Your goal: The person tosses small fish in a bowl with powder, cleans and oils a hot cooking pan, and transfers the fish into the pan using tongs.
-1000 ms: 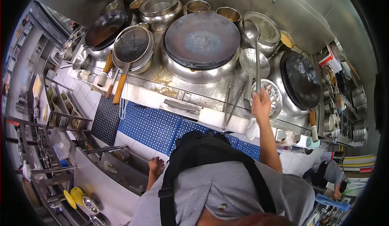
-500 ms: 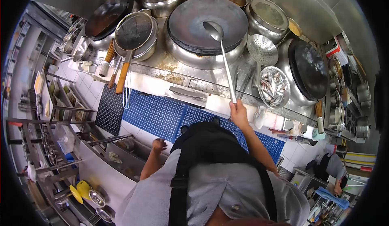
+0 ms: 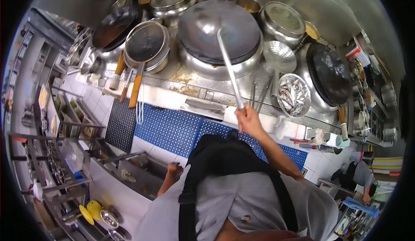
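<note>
My right hand (image 3: 248, 120) is closed around the end of a long metal ladle (image 3: 229, 68). The ladle reaches over the stove front into the big dark wok (image 3: 246, 42), its blurred bowl over the wok's left-centre surface. No food shows in that wok. Hanging low at my side, my left hand (image 3: 174, 169) is loosely curled with nothing visible in it. Beyond my right hand, a bowl of small silvery fish (image 3: 294, 95) stands on the stove edge. A perforated skimmer (image 3: 280, 57) lies just behind the fish.
A second wok (image 3: 330, 74) sits at the right, another (image 3: 116, 27) at the far left. A mesh strainer (image 3: 146, 42) rests on a pot, near a bamboo brush (image 3: 117, 72). Lidded pots (image 3: 173, 1) line the back. Blue mats (image 3: 166, 124) cover the floor. A person (image 3: 359, 176) is at far right.
My right hand has shifted slightly left and down with the ladle. The ladle's bowl has moved left across the wok. My left hand is a little lower in view.
</note>
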`<state>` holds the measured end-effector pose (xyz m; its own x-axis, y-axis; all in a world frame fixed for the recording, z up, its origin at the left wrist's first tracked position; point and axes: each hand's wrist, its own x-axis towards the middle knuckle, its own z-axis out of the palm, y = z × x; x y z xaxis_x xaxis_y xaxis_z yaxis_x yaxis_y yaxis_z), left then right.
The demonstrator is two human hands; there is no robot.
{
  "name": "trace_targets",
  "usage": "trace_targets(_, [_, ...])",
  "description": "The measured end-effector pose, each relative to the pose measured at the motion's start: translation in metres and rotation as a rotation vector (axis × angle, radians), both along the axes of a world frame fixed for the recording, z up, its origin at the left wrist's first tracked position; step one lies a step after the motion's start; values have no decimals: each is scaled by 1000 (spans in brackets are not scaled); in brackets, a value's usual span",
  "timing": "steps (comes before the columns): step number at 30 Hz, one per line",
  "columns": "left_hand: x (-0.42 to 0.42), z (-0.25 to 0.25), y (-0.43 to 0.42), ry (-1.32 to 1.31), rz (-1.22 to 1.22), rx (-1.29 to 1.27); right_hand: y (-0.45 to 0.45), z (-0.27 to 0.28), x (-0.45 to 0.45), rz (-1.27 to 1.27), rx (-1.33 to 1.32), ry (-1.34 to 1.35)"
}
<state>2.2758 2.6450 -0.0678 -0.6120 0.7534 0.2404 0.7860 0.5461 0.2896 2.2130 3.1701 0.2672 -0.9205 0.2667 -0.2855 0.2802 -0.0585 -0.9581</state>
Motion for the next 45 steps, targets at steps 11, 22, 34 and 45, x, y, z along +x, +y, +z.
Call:
trace_targets(11, [20, -7, 21, -175, 179, 128, 306, -5, -131, -632, 1390, 73])
trace_targets(22, [25, -6, 43, -160, 293, -7, 343, 95, -104, -418, -604, 210])
trace_targets(34, [-8, 35, 62, -1434, 964, 567, 199, 112, -28, -295, -531, 61])
trace_targets(45, [14, 22, 46, -1187, 754, 366, 332, 16, -133, -438, 882, 134])
